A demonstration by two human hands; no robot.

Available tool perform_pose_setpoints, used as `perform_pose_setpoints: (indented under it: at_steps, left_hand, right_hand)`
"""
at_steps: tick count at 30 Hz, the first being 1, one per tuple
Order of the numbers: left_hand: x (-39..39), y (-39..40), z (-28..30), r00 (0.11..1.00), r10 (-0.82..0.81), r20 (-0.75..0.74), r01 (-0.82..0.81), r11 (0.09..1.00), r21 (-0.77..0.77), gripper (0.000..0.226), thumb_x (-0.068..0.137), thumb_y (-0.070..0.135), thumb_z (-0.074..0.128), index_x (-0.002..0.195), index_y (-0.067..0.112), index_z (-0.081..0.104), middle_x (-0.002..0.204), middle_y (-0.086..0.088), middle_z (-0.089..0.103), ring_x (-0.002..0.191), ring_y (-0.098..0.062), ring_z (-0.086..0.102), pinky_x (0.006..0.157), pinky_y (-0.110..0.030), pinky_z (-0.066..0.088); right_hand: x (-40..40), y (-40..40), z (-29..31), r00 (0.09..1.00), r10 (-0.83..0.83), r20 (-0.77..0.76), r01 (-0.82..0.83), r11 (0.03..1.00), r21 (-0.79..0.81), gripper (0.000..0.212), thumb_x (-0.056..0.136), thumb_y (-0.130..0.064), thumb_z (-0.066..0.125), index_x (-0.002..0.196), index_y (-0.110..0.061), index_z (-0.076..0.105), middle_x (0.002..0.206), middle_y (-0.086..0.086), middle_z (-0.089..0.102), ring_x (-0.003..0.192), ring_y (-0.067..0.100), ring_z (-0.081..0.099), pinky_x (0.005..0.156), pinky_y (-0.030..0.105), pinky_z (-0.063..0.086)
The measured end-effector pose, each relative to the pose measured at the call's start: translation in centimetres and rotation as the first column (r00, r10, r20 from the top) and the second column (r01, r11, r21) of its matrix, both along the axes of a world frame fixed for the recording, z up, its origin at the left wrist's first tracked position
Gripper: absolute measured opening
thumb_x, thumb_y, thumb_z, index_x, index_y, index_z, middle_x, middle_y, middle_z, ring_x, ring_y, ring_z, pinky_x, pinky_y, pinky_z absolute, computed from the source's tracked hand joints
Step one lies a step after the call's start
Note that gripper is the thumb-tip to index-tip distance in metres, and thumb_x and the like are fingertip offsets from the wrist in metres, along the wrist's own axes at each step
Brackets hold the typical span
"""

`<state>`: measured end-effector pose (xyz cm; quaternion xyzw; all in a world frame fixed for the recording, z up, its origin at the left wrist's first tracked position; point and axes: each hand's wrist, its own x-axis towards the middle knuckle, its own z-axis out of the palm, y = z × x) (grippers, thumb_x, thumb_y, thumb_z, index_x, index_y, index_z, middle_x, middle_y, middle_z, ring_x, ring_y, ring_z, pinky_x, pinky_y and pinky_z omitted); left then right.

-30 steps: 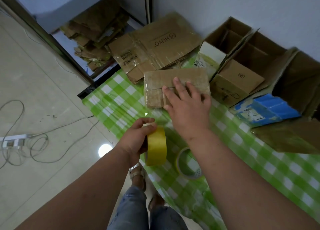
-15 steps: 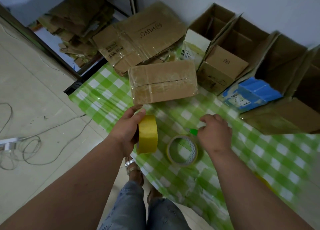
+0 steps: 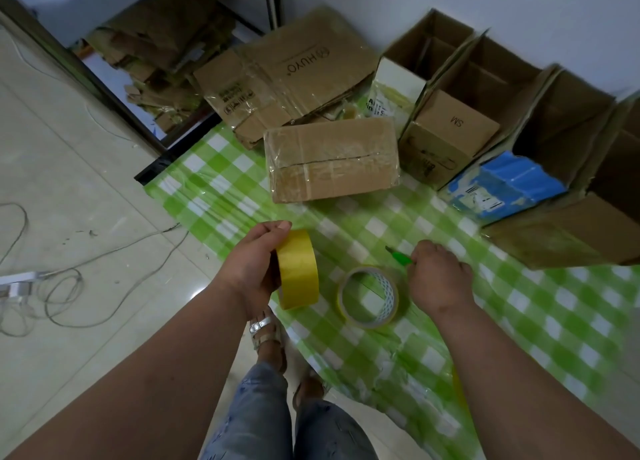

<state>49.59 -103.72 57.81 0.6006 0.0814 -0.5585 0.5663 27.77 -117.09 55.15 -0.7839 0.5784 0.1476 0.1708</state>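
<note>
An open brown cardboard carton (image 3: pixel 554 231) is lying on its side, with a blue wrapped packet (image 3: pixel 509 186) sitting at its mouth. The left hand (image 3: pixel 252 269) is gripping an upright yellow tape roll (image 3: pixel 298 269) over the edge of the green checked tablecloth (image 3: pixel 554 303). The right hand (image 3: pixel 440 279) is curling its fingers round a small green cutter (image 3: pixel 398 256), just beside a clear tape ring (image 3: pixel 367 297) lying flat. A taped brown cardboard box (image 3: pixel 332 160) is sitting beyond them.
</note>
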Motion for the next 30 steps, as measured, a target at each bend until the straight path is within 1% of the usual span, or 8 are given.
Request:
perform_pose_setpoints:
  at_steps: [3,6,9,11,14,19,25,30]
  left_hand:
    - [0.0,0.3,0.1,1.000,0.012,-0.011,-0.013,1.000,-0.014,0.022,0.092,0.029,0.064,0.111,0.018,0.067,0.095,-0.005,0.066,0.084,-0.024,0.066,0.067,-0.036,0.057]
    - [0.1,0.6,0.1,1.000,0.024,0.011,-0.024,1.000,-0.015,0.022,0.092,0.030,0.064,0.111,0.019,0.064,0.098,-0.007,0.063,0.091,-0.027,0.063,0.074,-0.039,0.052]
    - [0.3,0.7,0.2,0.999,0.023,0.048,-0.022,1.000,-0.009,0.014,0.092,0.030,0.065,0.102,0.020,0.060,0.097,-0.008,0.060,0.089,-0.028,0.061,0.072,-0.039,0.049]
    - [0.5,0.6,0.2,0.997,0.001,0.077,-0.001,1.000,0.000,0.011,0.094,0.030,0.064,0.094,0.020,0.059,0.092,-0.007,0.062,0.083,-0.025,0.062,0.067,-0.037,0.049]
    - [0.5,0.5,0.4,0.993,-0.022,0.118,0.020,1.000,0.016,0.011,0.095,0.031,0.063,0.089,0.022,0.059,0.079,0.000,0.063,0.065,-0.015,0.061,0.055,-0.028,0.047]
    - [0.1,0.4,0.7,0.996,-0.012,0.091,0.012,1.000,0.005,0.011,0.095,0.029,0.063,0.087,0.021,0.063,0.079,0.000,0.068,0.067,-0.016,0.059,0.062,-0.032,0.045]
    - [-0.2,0.3,1.2,0.999,0.010,0.050,-0.011,1.000,0.010,0.015,0.096,0.024,0.058,0.105,0.016,0.068,0.097,-0.013,0.064,0.086,-0.028,0.059,0.076,-0.041,0.045]
    - [-0.2,0.1,1.2,0.997,-0.027,0.069,0.026,0.999,0.022,0.007,0.094,0.020,0.061,0.090,0.022,0.066,0.093,-0.009,0.060,0.078,-0.023,0.053,0.062,-0.032,0.039]
  right_hand:
    - [1.1,0.1,0.9,0.974,-0.082,0.209,0.083,0.997,0.006,0.005,0.097,-0.014,0.046,0.098,-0.017,0.042,0.084,0.001,0.055,0.086,0.032,0.059,0.073,0.037,0.037]
    - [3.0,0.4,2.9,0.857,-0.198,0.476,0.163,0.980,0.115,0.009,0.100,-0.015,0.045,0.101,-0.023,0.041,0.088,0.001,0.055,0.078,0.024,0.056,0.065,0.036,0.042]
    - [5.4,1.6,5.0,0.765,-0.232,0.601,0.046,0.950,0.308,0.021,0.099,-0.017,0.048,0.095,-0.037,0.043,0.094,-0.003,0.059,0.071,0.005,0.056,0.053,0.023,0.044]
    - [6.7,2.5,5.7,0.769,-0.181,0.614,-0.075,0.927,0.366,0.020,0.096,-0.022,0.055,0.092,-0.039,0.045,0.090,-0.004,0.060,0.062,0.000,0.057,0.043,0.012,0.039]
    - [8.1,3.3,6.0,0.787,-0.081,0.612,-0.186,0.914,0.360,0.021,0.091,-0.025,0.065,0.093,-0.036,0.048,0.083,-0.009,0.057,0.062,0.002,0.054,0.047,0.009,0.037]
    - [9.9,3.5,5.9,0.801,-0.001,0.599,-0.224,0.927,0.301,0.013,0.090,-0.030,0.065,0.092,-0.034,0.053,0.075,-0.014,0.049,0.064,0.003,0.048,0.054,0.020,0.033]
    - [10.9,3.1,6.2,0.808,0.046,0.587,-0.217,0.950,0.224,0.005,0.091,-0.036,0.062,0.091,-0.033,0.058,0.074,-0.010,0.059,0.059,0.010,0.056,0.054,0.030,0.046]
    - [11.2,2.8,6.6,0.838,0.109,0.535,-0.242,0.953,0.185,0.008,0.091,-0.040,0.059,0.090,-0.032,0.058,0.075,-0.008,0.059,0.060,0.012,0.058,0.057,0.035,0.051]
